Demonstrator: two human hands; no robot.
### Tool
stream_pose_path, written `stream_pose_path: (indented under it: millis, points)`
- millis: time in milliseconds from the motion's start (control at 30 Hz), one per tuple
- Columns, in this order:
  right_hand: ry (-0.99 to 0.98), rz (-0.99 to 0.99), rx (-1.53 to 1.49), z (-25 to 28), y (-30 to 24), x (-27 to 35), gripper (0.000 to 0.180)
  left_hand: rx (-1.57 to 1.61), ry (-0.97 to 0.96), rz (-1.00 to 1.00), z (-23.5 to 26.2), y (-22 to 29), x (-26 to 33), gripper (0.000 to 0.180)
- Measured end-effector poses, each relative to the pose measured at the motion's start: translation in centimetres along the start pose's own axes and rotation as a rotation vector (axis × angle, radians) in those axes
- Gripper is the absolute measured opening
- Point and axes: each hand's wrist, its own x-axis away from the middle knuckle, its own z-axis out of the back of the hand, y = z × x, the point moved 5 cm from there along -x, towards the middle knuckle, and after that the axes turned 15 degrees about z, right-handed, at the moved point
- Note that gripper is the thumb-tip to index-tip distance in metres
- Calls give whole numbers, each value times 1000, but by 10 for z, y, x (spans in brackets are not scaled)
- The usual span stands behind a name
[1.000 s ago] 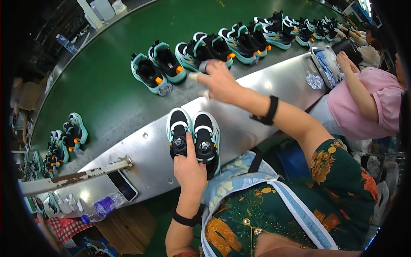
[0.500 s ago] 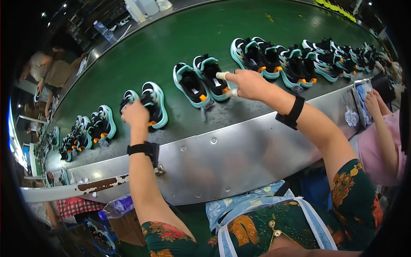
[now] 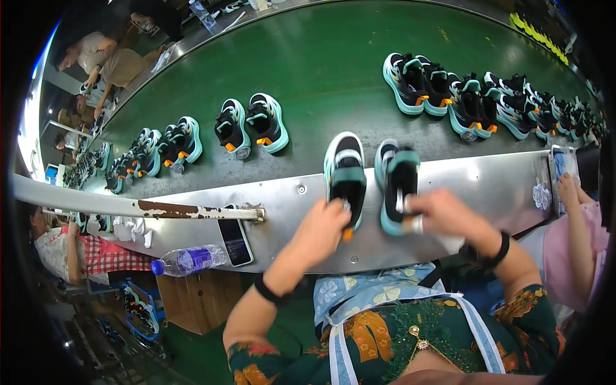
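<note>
Two black, white and turquoise sneakers sit side by side over the steel ledge in front of me, toes pointing away. At the heel of the left sneaker, my left hand is closed, fingers on the collar beside its orange pull tab. My right hand is somewhat blurred, its fingers closed at the heel of the right sneaker. A pale finger cover shows on that hand. Farther left on the green belt stands another matching pair of sneakers, which neither hand touches.
More sneaker pairs line the green belt to left and right. A white rail with chipped paint crosses at left. By it lie a phone and a plastic bottle. A co-worker in pink is at right.
The middle pair of sneakers has come off the belt toward me onto the steel ledge. My left hand has left the pair farther left and now holds the left sneaker of this pair.
</note>
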Motion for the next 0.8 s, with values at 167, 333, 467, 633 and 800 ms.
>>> stream_pose_path:
  millis: [167,333,467,633,800]
  points:
    - [-188,-182,-315,-73,-50,59,35,-146,58,41,7,30,82,43]
    - [-240,12,-760,-20,-97,57,37,230,38,-93,33,116,92,56]
    - [-507,-52,-1082,-29,-100,72,30,320,23,-244,-12,133,84,33]
    - [-425,40,-638,-41,-99,67,27,252,112,-214,-28,127,76,35]
    - [17,227,-523,7,-46,62,24,473,310,454,-34,89,97,42]
